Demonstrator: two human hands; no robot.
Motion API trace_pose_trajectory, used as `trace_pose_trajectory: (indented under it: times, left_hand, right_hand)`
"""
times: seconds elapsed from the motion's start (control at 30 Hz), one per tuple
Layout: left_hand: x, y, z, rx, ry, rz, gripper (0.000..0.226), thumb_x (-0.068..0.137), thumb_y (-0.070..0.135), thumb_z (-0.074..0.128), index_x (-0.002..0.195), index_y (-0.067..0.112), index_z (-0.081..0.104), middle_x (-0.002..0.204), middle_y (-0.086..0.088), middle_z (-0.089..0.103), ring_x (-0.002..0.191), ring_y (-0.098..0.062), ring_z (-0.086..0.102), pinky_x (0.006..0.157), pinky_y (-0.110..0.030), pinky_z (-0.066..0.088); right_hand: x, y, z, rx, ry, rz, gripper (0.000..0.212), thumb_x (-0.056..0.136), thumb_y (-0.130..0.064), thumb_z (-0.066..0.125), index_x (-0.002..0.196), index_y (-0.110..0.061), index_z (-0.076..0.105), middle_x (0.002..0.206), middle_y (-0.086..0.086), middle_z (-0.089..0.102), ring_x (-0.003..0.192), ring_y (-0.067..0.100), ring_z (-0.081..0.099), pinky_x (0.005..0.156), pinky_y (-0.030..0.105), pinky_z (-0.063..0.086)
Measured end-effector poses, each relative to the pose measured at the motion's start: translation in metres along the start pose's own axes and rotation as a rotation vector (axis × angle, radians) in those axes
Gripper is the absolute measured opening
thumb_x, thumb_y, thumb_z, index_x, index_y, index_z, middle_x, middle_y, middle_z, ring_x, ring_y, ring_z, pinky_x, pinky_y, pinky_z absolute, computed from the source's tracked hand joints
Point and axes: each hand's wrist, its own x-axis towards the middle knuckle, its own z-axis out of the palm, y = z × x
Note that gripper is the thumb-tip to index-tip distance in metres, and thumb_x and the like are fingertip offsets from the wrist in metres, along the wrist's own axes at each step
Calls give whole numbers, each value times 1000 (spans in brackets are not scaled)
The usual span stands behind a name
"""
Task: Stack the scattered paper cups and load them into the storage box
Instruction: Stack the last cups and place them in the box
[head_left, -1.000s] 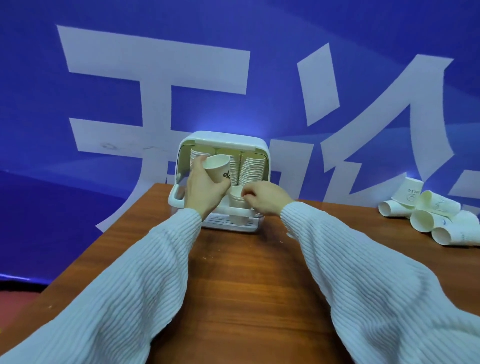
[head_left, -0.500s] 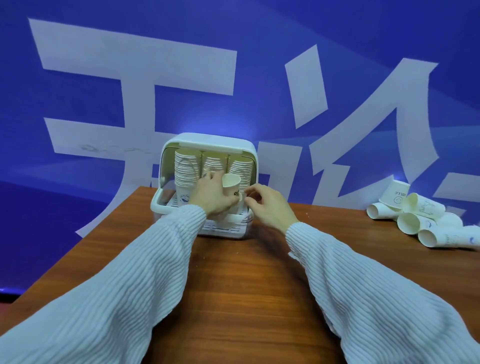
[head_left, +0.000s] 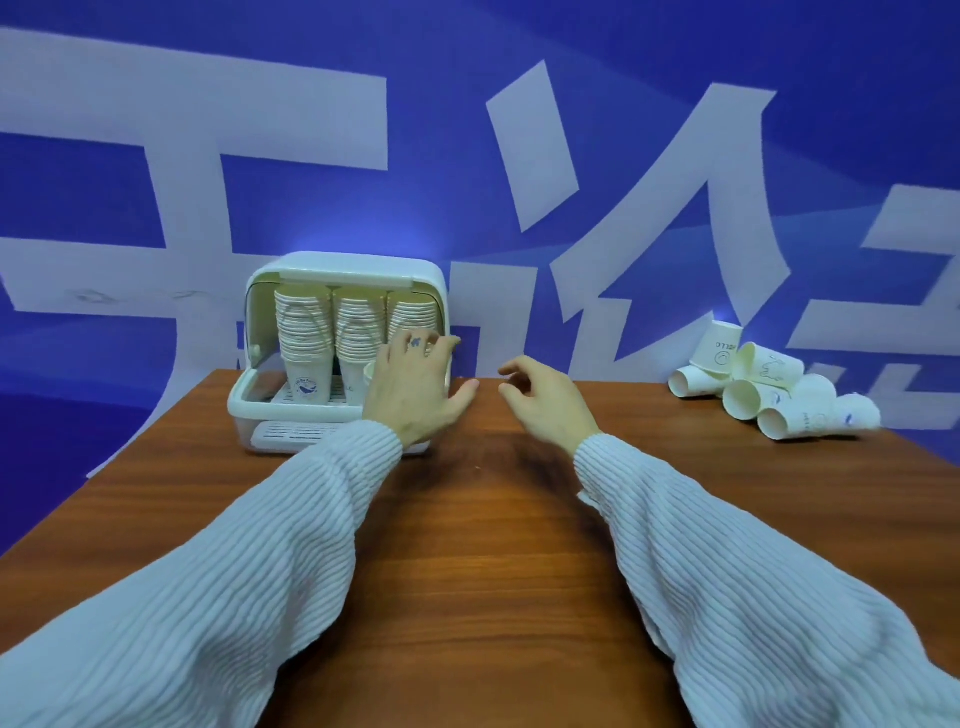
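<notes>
A white storage box (head_left: 345, 267) with its front lid raised stands at the table's far left. Inside it are three tall stacks of paper cups (head_left: 304, 332), and a short cup (head_left: 370, 371) peeks out behind my left hand. My left hand (head_left: 418, 387) is in front of the box's right part with fingers spread and nothing in it. My right hand (head_left: 545, 397) hovers to the right of the box, fingers loosely curled and empty. A pile of several loose paper cups (head_left: 769, 389) lies on its side at the table's far right.
The brown wooden table (head_left: 488, 545) ends against a blue wall with large white characters (head_left: 649, 182). The box sits close to the table's left edge. My white ribbed sleeves cover the near part of the table.
My left hand has let go of the cup it held, which now stands in the box. Both hands have drawn back from the box, and my right hand has moved to the right.
</notes>
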Motion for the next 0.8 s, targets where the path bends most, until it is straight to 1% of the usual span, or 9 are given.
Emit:
trace_pose_trajectory:
  times: [0.1,0.23,0.4,0.5,0.6,0.67,0.7,0.8]
  left_hand:
    - [6,53,17,-65,-53,78,71,83,68,38,138,26,54,136,-6,55,129,-29,41,105,-47,37]
    - [9,122,47,-142,-110,168,62,92,58,50,144,25,49,141,-4,51,134,-26,37,107,-44,36]
    - [18,198,80,-256,-185,242,62,93,56,52,147,27,45,144,-3,49,136,-24,36,110,-42,34]
    - [24,241,102,-311,-238,261,63,92,57,52,147,27,45,146,-2,46,137,-24,33,110,-41,32]
    - [30,278,124,-374,-283,266,64,92,58,52,147,27,45,148,-2,44,138,-24,31,111,-41,32]
    - [34,304,138,-415,-315,266,64,93,58,51,148,26,45,148,-1,43,139,-23,31,111,-41,33]
    - [34,318,146,-451,-324,254,63,93,58,51,148,26,45,148,-1,43,138,-22,31,111,-40,33]
    - [38,360,169,-521,-280,223,60,94,54,53,145,24,47,146,-1,45,136,-22,34,109,-39,34]
  right_hand:
    - [-12,29,-19,11,37,46,29,102,-32,58,130,-25,64,122,-8,70,108,9,64,96,30,52]
    - [-32,77,-52,21,78,150,30,102,-26,59,130,-22,65,119,-7,70,107,9,64,92,25,50]
    - [-61,143,-97,16,166,327,30,99,-26,58,128,-27,65,108,-14,67,103,8,63,97,34,53]
    - [-75,182,-122,18,252,416,36,97,-26,58,133,-31,60,102,-20,62,97,6,63,97,38,53]
    - [-86,220,-146,39,419,524,48,95,-23,56,141,-34,51,111,-12,62,98,10,63,96,41,53]
    - [-89,244,-161,41,509,577,51,96,-18,54,145,-29,49,123,-9,62,102,11,61,97,35,50]
    - [-89,254,-168,42,525,592,52,97,-16,55,148,-26,47,127,-8,60,106,12,59,97,33,48]
    - [-84,291,-184,15,528,623,58,97,-19,57,152,-27,42,141,-4,55,123,18,57,104,38,46]
